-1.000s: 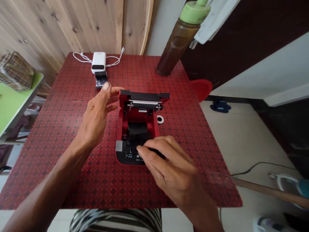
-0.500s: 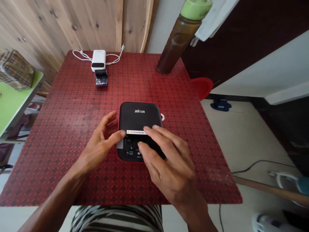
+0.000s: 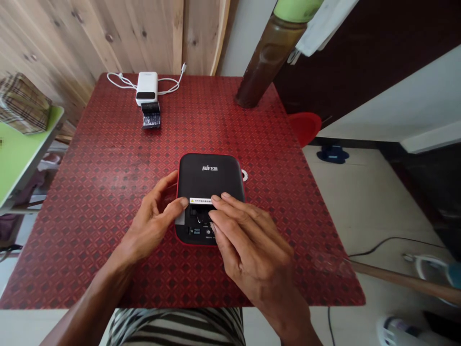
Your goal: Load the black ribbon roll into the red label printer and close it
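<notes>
A small black printer [image 3: 212, 180] with red sides and a white brand name lies flat on the table in front of me. A white warning strip [image 3: 200, 201] crosses its top, above a recessed slot. My left hand [image 3: 154, 211] holds the printer's left side, thumb on top by the strip and fingers along the edge. Bunched together, the fingertips of my right hand [image 3: 248, 235] rest on the strip and at the slot. Thumb and index finger meet there; anything between them is hidden. A white ring [image 3: 245, 175] pokes out behind the printer's right side.
Far left on the red patterned table [image 3: 118, 158] sits a white device [image 3: 147, 86] with a cable and a curled black strip. A tall brown bottle [image 3: 266, 57] with a green lid stands at the back right. A red stool [image 3: 306, 127] is beyond the right edge.
The right fingers have drawn closer together over the slot, and the thumb now shows below the index finger. My left hand keeps its place on the printer. The view has shifted slightly.
</notes>
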The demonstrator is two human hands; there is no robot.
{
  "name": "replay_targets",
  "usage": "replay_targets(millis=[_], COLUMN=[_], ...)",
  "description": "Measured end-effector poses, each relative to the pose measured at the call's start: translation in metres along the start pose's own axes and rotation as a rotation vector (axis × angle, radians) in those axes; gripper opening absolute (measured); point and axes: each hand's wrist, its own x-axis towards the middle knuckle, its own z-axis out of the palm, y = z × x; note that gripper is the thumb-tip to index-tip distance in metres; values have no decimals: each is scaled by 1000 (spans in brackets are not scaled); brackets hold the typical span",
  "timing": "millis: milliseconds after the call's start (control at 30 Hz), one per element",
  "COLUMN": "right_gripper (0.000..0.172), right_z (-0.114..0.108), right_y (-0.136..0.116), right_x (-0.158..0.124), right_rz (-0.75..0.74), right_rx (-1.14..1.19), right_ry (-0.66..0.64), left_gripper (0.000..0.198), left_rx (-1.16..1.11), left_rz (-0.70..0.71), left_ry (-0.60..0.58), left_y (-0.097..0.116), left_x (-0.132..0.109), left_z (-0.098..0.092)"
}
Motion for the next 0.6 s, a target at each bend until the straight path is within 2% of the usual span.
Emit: replay_targets(millis=[133,367,600], right_gripper=[21,30,35], right_z=[3,-10,-4], right_y=[1,2,8], right_x=[-3,-19,-35], right_rz=[-23,51,144], right_rx=[22,94,20], right_ry=[54,183,334], left_gripper=[67,60,59], left_rx=[-48,-55,-48], left_rz=[-34,-57,-64], left_ry=[23,-88,-18], left_y=[-5,-7,-4], left_x=[-4,-19,-22], left_z=[-2,-21,-13])
